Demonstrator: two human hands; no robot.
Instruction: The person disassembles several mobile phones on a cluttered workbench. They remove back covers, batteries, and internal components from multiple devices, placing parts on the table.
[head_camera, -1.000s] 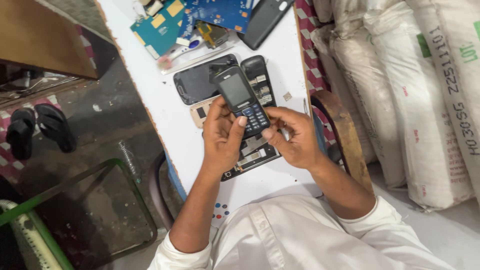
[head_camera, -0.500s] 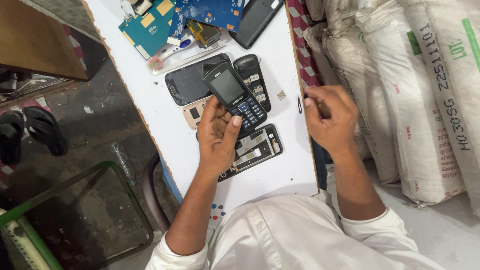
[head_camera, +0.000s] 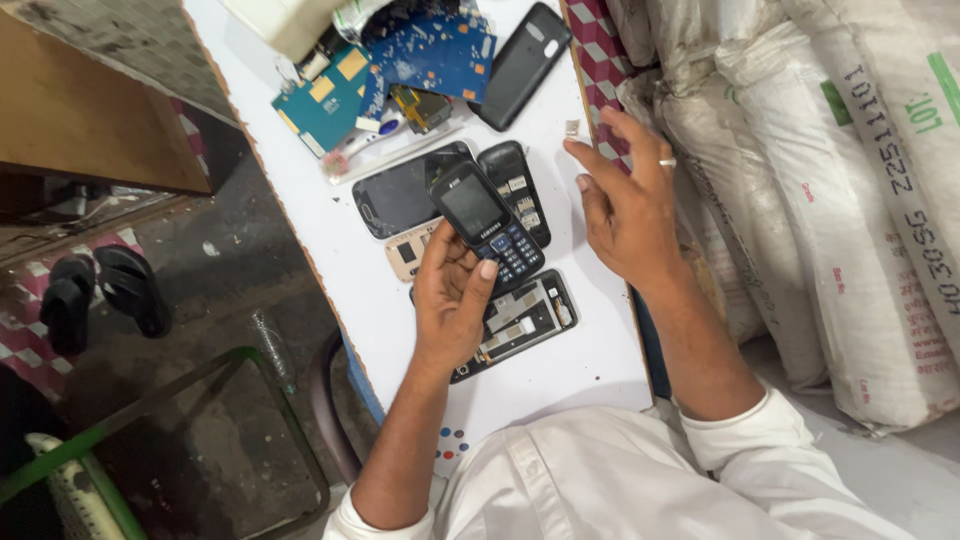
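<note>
Your left hand (head_camera: 455, 300) grips a black keypad phone with dark screen (head_camera: 488, 222) above the white surface (head_camera: 590, 360); your right hand (head_camera: 625, 205) hovers, fingers spread, empty, beside stacked white sacks (head_camera: 830, 200). Blue circuit boards (head_camera: 440, 55) lie beyond.

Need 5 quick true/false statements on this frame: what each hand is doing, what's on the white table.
1. The left hand holds a dark keypad phone. True.
2. The right hand grips the same phone. False: it hovers open at the right edge of the white table, holding nothing visible.
3. An opened phone body lies on the table under the left hand. True.
4. Blue circuit boards lie at the far end of the table. True.
5. The touchscreen phone is lit. False: its screen is dark.
</note>
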